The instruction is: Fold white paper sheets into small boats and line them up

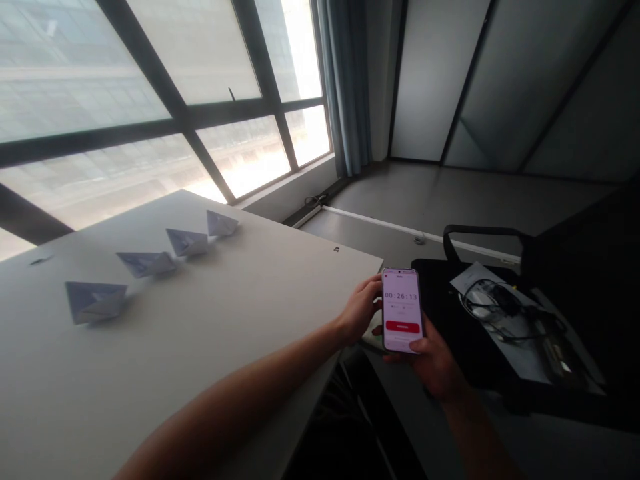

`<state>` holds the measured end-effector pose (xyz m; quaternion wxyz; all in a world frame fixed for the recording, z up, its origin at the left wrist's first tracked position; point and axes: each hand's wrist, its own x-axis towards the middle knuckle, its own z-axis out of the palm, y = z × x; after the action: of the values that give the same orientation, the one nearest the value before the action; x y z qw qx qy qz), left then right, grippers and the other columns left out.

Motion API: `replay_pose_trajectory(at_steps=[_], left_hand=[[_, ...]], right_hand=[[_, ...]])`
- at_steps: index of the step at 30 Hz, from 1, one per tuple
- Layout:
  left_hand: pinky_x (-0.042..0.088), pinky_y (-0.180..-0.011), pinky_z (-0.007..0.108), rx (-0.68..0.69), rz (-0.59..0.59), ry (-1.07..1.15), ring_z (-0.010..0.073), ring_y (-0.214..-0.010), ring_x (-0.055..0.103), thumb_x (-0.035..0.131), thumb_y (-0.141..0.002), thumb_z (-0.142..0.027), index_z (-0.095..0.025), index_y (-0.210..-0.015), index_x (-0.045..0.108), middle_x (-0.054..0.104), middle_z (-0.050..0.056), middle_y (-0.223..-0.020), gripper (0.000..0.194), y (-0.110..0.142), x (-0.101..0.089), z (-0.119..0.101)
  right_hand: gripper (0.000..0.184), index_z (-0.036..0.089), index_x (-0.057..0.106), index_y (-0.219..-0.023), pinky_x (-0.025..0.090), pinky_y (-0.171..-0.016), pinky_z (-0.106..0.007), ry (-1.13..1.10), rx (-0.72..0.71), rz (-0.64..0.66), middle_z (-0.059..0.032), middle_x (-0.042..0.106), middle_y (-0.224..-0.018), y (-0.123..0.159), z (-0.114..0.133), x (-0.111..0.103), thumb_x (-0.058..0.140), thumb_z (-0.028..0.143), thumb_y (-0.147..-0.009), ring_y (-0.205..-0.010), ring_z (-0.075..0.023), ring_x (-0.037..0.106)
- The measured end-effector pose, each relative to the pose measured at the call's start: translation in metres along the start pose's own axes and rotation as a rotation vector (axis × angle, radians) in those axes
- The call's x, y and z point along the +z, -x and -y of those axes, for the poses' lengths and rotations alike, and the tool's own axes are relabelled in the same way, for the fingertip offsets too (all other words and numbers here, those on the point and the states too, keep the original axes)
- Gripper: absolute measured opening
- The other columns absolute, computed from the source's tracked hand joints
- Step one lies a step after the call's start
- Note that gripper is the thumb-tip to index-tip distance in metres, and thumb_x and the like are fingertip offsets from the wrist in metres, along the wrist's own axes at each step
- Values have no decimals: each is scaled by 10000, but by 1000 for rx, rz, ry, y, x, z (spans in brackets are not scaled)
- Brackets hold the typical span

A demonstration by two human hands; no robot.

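A smartphone (402, 311) is held upright past the table's right edge, its lit screen showing a timer at 00:26:13 above a red button. My right hand (436, 357) grips it from the lower right, thumb over the bottom of the screen. At the phone's left edge, my left hand (361, 310) has its fingers curled against the side and partly hidden behind it. Folded paper boats stand in a slanting row on the white table: a near one (96, 302), then a second (147, 263), a third (187, 241) and the farthest (221, 223).
To the right is a black chair (435, 287) with an armrest, bearing papers, tangled cables (493, 303) and small items. The white table (240, 320) fills the left side, below large windows (215, 53). A blue-grey curtain (347, 87) hangs at the back.
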<state>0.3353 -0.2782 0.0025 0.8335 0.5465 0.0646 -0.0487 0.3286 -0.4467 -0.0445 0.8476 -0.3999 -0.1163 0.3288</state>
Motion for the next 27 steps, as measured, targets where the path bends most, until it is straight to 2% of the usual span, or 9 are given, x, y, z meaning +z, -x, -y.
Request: replay_pose_trajectory(at_steps=[4, 8, 12, 15, 17, 19, 21, 24, 27], left_hand=[[296, -444, 190, -16, 13, 9, 159, -686, 557, 543, -816, -318, -186, -1181, 606, 602, 38, -810, 393, -1, -1, 1], [389, -542, 223, 62, -61, 21, 157, -735, 573, 559, -830, -322, -149, -1076, 644, 642, 72, -896, 313, -9, -2, -4], [357, -484, 233, 12, -131, -82, 147, -619, 544, 549, -882, -419, -101, -991, 657, 589, 54, -730, 353, -20, -3, -14], [398, -504, 254, 18, -50, -252, 157, -615, 563, 640, -841, -357, -82, -1067, 667, 604, 55, -723, 357, -21, -4, -19], [471, -602, 292, 40, 31, -303, 191, -736, 616, 722, -781, -279, -95, -1195, 639, 662, 95, -866, 460, -18, -8, -22], [507, -730, 335, 46, 53, -280, 220, -886, 632, 736, -779, -271, -120, -1295, 593, 664, 136, -1056, 556, -14, -14, -27], [506, -799, 348, 60, -13, -258, 222, -961, 620, 674, -839, -329, -142, -1319, 583, 624, 153, -1183, 524, -9, -25, -34], [493, -784, 317, 129, -151, -331, 209, -958, 608, 619, -866, -372, -152, -1270, 623, 617, 141, -1177, 460, 0, -46, -47], [491, -734, 290, 158, -193, -374, 202, -919, 603, 603, -865, -399, -151, -1240, 635, 627, 117, -1081, 451, 16, -71, -57]], right_hand=[[760, 300, 375, -1468, 598, -698, -485, -8, -4, 2, -120, 618, -1310, 0, 0, -1, 584, 177, -748, -1117, -372, 625], [748, 317, 398, -1458, 605, -675, -472, 7, 11, -3, -108, 600, -1346, 1, -2, -3, 594, 185, -748, -1106, -367, 634], [763, 315, 389, -1470, 613, -644, -468, 20, 21, 11, -115, 571, -1385, 2, -3, -3, 604, 199, -748, -1097, -372, 639], [761, 305, 379, -1479, 618, -627, -459, 16, 15, -4, -123, 575, -1379, 2, -2, -5, 601, 204, -758, -1081, -374, 649], [752, 302, 379, -1477, 619, -627, -451, 13, 10, -20, -123, 594, -1355, 3, 0, -6, 598, 199, -765, -1067, -368, 657], [746, 302, 386, -1470, 621, -633, -445, 18, 2, -18, -120, 578, -1377, 3, 1, -7, 601, 193, -765, -1073, -361, 654], [741, 302, 402, -1459, 623, -630, -424, 34, -11, -11, -117, 536, -1426, 3, 4, -6, 610, 191, -757, -1089, -351, 647], [729, 298, 432, -1437, 622, -614, -386, 63, -24, -4, -113, 503, -1460, 1, 6, -3, 634, 192, -745, -1092, -338, 646], [733, 303, 439, -1429, 626, -615, -383, 88, -31, -9, -109, 510, -1453, -1, 7, -1, 660, 198, -738, -1085, -334, 649]])
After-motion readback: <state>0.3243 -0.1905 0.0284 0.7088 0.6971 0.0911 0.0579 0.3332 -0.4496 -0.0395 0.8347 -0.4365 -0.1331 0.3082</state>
